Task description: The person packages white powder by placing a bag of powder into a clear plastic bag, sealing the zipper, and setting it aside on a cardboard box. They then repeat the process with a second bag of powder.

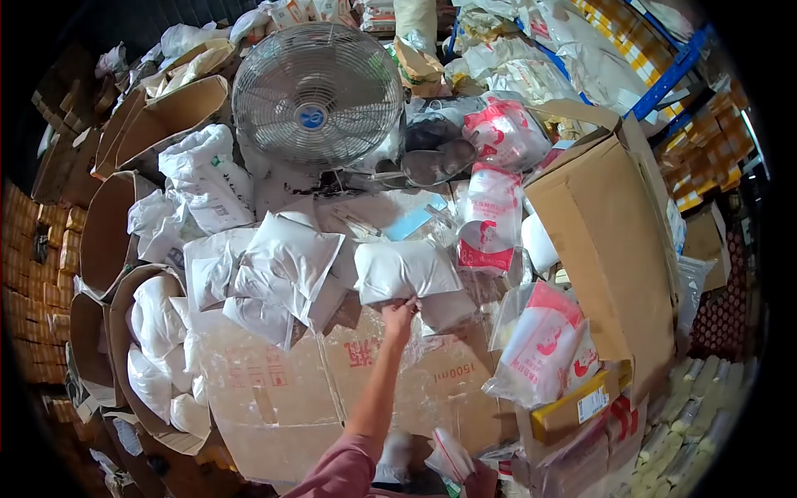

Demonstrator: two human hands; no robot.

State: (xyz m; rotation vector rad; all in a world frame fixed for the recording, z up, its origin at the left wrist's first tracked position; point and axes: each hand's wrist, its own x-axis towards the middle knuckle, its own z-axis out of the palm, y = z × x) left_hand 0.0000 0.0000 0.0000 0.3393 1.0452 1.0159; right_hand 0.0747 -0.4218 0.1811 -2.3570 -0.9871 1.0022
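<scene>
My left hand [399,314] reaches forward over the cardboard surface, its fingers closed on the near edge of a plump white bag [407,270]. Under and beside that bag lies another white bag [448,309]. To the left, several filled white bags [286,253] are heaped together. At the bottom edge, a dark reddish shape [481,481] shows where my right arm is; the fingers are hidden, and I cannot tell what they do. A small clear bag with a red strip [450,455] lies against this shape, tilted in front of my body.
A large fan [314,104] stands at the back. Open cartons [158,365] with white bags line the left side. Red-printed plastic packs [544,344] lie to the right, beside a tall cardboard box [610,249] and a yellow box [573,405]. Flattened cardboard [274,415] covers the worktop.
</scene>
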